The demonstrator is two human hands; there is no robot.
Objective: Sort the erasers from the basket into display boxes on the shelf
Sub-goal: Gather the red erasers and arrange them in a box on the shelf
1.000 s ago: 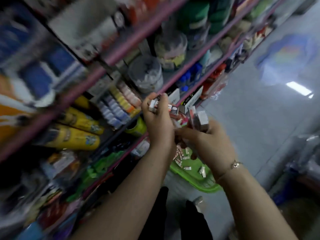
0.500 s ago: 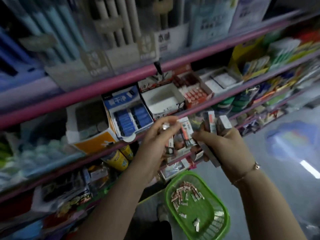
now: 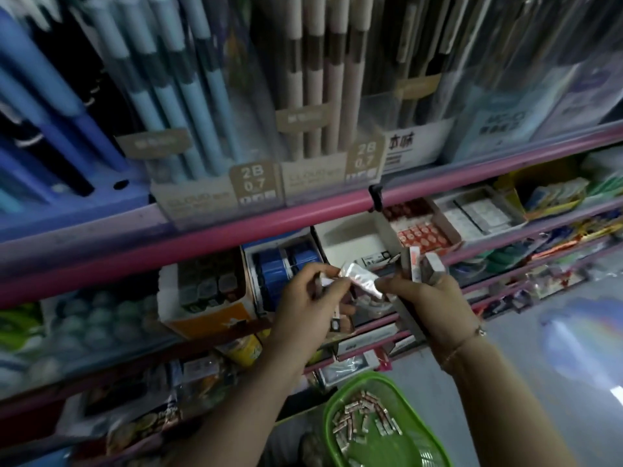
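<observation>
pink-edged shelves (image 3: 202, 227) run above and left of the hands, crowded with pen packs (image 3: 188, 96); grey glossy floor (image 3: 556, 365) lies to their right, reflecting a ceiling light (image 3: 615, 394).

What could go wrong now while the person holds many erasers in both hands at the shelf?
1. The right hand grips several erasers upright while also pinching a silvery wrapped eraser with the left hand; one could slip and fall.
2. The green basket sits below and to the right, so a drop may miss it.
3. Neighbouring boxes hold different erasers; the white box could get the wrong kind.
</observation>
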